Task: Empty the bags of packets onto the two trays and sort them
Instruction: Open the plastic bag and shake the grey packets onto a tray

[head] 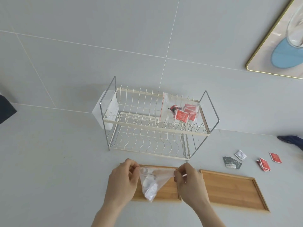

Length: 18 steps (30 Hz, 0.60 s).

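Crinkled clear bag (151, 182), pinched fingers (177, 173), flat wooden tray (165, 194)

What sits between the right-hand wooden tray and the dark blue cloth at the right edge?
In the head view, loose packets: two grey, one white, several red, lying on the counter, outside the right tray.

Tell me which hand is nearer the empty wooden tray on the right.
Right. The right hand sits beside the empty tray, at its left edge, pinching the clear bag. The left hand pinches the bag's far side, above the other tray.
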{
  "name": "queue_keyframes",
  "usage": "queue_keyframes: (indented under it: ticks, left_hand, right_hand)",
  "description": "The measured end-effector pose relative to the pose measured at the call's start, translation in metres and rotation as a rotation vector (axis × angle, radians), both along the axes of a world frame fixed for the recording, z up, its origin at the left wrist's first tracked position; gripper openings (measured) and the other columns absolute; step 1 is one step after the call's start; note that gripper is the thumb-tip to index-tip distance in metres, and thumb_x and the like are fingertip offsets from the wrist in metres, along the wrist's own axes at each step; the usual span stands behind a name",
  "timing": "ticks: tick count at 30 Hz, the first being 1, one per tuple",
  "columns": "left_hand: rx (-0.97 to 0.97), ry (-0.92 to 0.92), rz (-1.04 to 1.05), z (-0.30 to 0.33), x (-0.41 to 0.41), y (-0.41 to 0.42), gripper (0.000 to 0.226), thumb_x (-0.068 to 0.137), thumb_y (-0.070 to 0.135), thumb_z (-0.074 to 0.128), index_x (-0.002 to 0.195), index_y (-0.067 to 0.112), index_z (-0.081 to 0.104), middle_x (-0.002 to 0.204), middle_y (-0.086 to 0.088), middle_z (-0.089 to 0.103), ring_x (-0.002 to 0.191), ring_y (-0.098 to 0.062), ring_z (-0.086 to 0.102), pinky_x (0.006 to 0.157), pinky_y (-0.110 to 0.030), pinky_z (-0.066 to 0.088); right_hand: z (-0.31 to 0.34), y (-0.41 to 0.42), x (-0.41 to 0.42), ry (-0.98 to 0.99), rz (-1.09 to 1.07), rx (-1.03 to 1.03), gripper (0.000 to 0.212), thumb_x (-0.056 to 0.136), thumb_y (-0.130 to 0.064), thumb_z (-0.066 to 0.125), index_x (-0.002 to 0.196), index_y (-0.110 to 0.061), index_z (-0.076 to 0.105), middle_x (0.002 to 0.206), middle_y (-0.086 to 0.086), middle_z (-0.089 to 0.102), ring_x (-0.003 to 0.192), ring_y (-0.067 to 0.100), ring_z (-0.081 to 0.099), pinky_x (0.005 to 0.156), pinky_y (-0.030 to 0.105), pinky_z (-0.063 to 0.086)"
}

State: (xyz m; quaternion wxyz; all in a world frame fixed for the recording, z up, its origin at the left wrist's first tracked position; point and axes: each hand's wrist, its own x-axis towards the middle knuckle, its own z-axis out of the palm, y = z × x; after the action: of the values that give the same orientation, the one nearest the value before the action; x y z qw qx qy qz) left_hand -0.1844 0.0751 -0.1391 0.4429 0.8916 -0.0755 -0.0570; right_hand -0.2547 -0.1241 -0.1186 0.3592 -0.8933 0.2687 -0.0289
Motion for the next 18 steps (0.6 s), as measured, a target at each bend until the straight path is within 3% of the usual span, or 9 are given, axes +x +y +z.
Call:
queue_keyframes:
  ticks: [3,6,8,10,13,14,15,17,18]
  left_hand:
    - [-0.141,0.032,0.027,-0.005,-0.006,-0.004,0.018,0.092,0.016,0.061,0.083,0.031,0.063,0.069,0.014,0.069,0.065,-0.006,0.065,0.069,-0.034,0.057]
    - [-0.171,0.047,-0.021,-0.014,-0.003,0.004,0.047,0.094,0.002,0.054,0.110,0.046,0.059,0.101,0.024,0.068,0.098,0.005,0.065,0.090,-0.033,0.056]
    - [-0.062,0.001,-0.158,-0.013,0.000,0.007,0.073,0.085,0.000,0.063,0.130,0.054,0.042,0.128,0.026,0.055,0.121,0.006,0.053,0.107,-0.029,0.046]
    - [0.037,-0.019,-0.327,-0.010,0.005,0.004,0.096,0.076,0.012,0.076,0.145,0.054,0.025,0.147,0.028,0.035,0.139,0.003,0.031,0.116,-0.026,0.030]
    - [0.086,-0.058,-0.539,-0.002,0.010,-0.013,0.119,0.063,0.034,0.085,0.151,0.054,0.007,0.157,0.037,0.008,0.146,0.011,0.002,0.118,-0.024,0.013]
    - [0.081,-0.075,-0.575,0.000,0.011,-0.019,0.116,0.060,0.040,0.086,0.150,0.054,0.012,0.156,0.038,0.012,0.146,0.013,0.004,0.117,-0.023,0.015]
    - [0.059,-0.086,-0.591,0.001,0.013,-0.024,0.105,0.059,0.045,0.085,0.145,0.053,0.024,0.151,0.039,0.027,0.142,0.012,0.019,0.115,-0.020,0.023]
    - [0.008,-0.085,-0.544,0.007,0.014,-0.033,0.065,0.061,0.046,0.083,0.118,0.045,0.052,0.116,0.028,0.065,0.110,0.002,0.059,0.093,-0.028,0.051]
    - [-0.027,-0.076,-0.495,0.009,0.014,-0.035,0.050,0.063,0.042,0.083,0.106,0.037,0.059,0.099,0.021,0.072,0.093,-0.002,0.066,0.081,-0.034,0.056]
  right_hand:
    - [0.008,0.004,0.007,-0.065,-0.045,0.229,0.016,0.094,-0.015,0.061,0.078,-0.015,0.058,0.078,0.001,0.075,0.077,0.021,0.073,0.076,0.049,0.060]
    - [0.030,-0.003,0.011,-0.099,-0.042,0.489,0.017,0.093,-0.001,0.051,0.078,-0.006,0.054,0.085,0.008,0.080,0.091,0.032,0.073,0.085,0.050,0.061]
    - [0.048,-0.011,0.015,-0.108,0.027,0.524,0.016,0.094,0.001,0.046,0.081,-0.001,0.054,0.084,0.013,0.079,0.088,0.037,0.072,0.087,0.051,0.058]
    - [0.064,-0.019,0.021,-0.124,0.092,0.556,0.016,0.096,0.002,0.046,0.083,0.002,0.055,0.083,0.019,0.078,0.076,0.033,0.071,0.080,0.047,0.058]
    - [0.084,-0.031,0.031,-0.153,0.189,0.652,0.019,0.097,0.001,0.049,0.082,-0.003,0.060,0.073,0.014,0.071,0.072,0.028,0.066,0.071,0.037,0.056]
    - [0.090,-0.034,0.033,-0.167,0.227,0.710,0.019,0.097,-0.001,0.051,0.081,-0.004,0.061,0.072,0.013,0.068,0.074,0.030,0.064,0.068,0.035,0.055]
    - [0.093,-0.037,0.035,-0.182,0.262,0.785,0.017,0.096,-0.004,0.054,0.081,-0.003,0.060,0.073,0.014,0.065,0.078,0.032,0.062,0.067,0.033,0.054]
    - [0.096,-0.042,0.035,-0.243,0.301,0.955,0.015,0.093,-0.013,0.056,0.084,-0.001,0.058,0.077,0.017,0.065,0.081,0.036,0.062,0.068,0.035,0.053]
    - [0.092,-0.044,0.035,-0.291,0.286,1.036,0.021,0.093,-0.019,0.058,0.087,0.001,0.060,0.081,0.018,0.068,0.082,0.036,0.065,0.072,0.037,0.055]
